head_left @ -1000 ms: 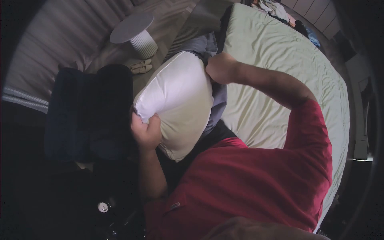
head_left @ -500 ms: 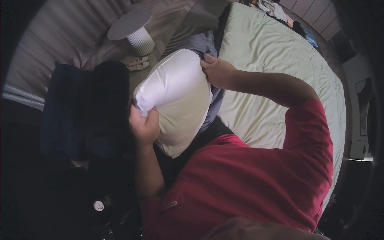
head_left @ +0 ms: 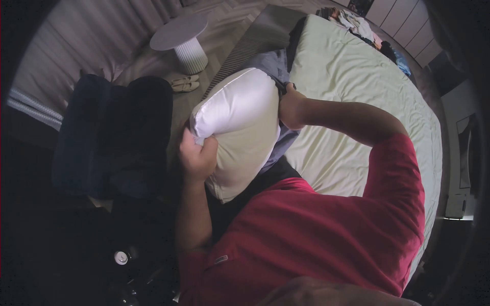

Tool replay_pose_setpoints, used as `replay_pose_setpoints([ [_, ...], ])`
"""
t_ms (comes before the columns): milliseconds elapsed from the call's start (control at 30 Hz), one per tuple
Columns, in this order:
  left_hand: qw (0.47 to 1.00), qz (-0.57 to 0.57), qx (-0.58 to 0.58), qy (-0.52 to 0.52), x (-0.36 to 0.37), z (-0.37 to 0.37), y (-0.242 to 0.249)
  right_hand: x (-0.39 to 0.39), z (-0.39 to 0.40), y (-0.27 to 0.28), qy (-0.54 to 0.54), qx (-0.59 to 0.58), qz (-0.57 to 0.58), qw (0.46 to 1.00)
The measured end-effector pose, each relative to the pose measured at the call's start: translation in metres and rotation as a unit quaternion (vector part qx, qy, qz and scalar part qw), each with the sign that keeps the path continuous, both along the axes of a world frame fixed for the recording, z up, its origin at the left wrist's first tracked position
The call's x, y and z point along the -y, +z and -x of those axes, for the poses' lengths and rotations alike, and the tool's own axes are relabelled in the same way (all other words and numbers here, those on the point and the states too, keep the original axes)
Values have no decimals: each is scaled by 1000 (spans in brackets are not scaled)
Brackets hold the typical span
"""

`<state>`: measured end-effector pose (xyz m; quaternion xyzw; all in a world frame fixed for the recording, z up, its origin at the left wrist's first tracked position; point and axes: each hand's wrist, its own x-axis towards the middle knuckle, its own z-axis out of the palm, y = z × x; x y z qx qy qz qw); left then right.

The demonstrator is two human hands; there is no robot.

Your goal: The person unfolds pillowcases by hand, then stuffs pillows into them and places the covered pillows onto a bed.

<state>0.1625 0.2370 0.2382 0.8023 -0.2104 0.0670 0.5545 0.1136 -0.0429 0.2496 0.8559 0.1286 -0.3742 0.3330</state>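
1. Two bare hands on one white pillow [head_left: 239,109], held in front of the person's body, beside the bed's left edge. It's tilted, not flat.

2. Left hand [head_left: 198,155] — clamped on the pillow's left corner, thumb on the near face. Remaining fingers partly hidden behind the corner, so can't tell how they're spread.

3. Right hand [head_left: 292,106] — fingers bunched together on the edge of a grey-blue cover [head_left: 286,146], at the pillow's right side. Fingertips mostly hidden by cloth.

4. Cover runs along the pillow's top and right side; most of the white face is exposed. How far the pillow sits inside, can't tell.

5. Bed sheet [head_left: 352,76]: pale green, wrinkled, right of the pillow. Clothes heap [head_left: 357,24] past the bed's far end.

6. Dark ribbed panel [head_left: 242,48] on the floor side, beyond the pillow. Round side table [head_left: 178,33] upright, fluted base; pale shoes [head_left: 185,83] just beside it.

7. Dark blue padded seat [head_left: 81,140] left of the left hand, apart from it. Grey curtain [head_left: 92,46] behind.

8. Person wears a red shirt [head_left: 316,229].
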Motion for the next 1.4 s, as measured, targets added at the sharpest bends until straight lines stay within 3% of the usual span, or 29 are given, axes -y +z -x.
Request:
replay_pose_setpoints([
  [100, 998, 29, 29, -39, 1, -1, 0, -3, 4, 0, -3, -9, 13, 1000],
  [200, 999, 26, 36, -23, 1, -1, 3, -10, 11, 9, -18, 8, -71, 997],
  [500, 999, 20, 34, -27, 2, 1, -1, 19, -8, -22, -109, -27, -30, 993],
  [600, 998, 27, 44, -28, 3, 2, -1, 39, -23, -37, -36, -20, -69, 997],
  [700, 996, 30, 56, -60, 3, 3, 0, 35, -36, -40, -111, -22, -13, 994],
  [800, 998, 41, 54, 4, 4, 4, 6, 34, -40, -46, -108, 40, 28, 993],
  [900, 1000, 23, -1, 1, 1, 3, 8, 18, -39, -38, -25, -76, 166, 983],
  [1000, 1000, 20, -4, 1, 3, 3, 8, 24, -38, -64, -7, -14, 151, 988],
  [1100, 1000, 26, 12, -9, 7, 4, 6, 20, -40, -68, -76, -68, 138, 985],
  [1200, 995, 49, 53, -66, 9, 3, -1, 20, -41, -67, -45, -88, 148, 984],
  [1400, 986, 53, 138, -82, 9, 3, -3, 19, -44, -63, 18, -130, 172, 976],
])
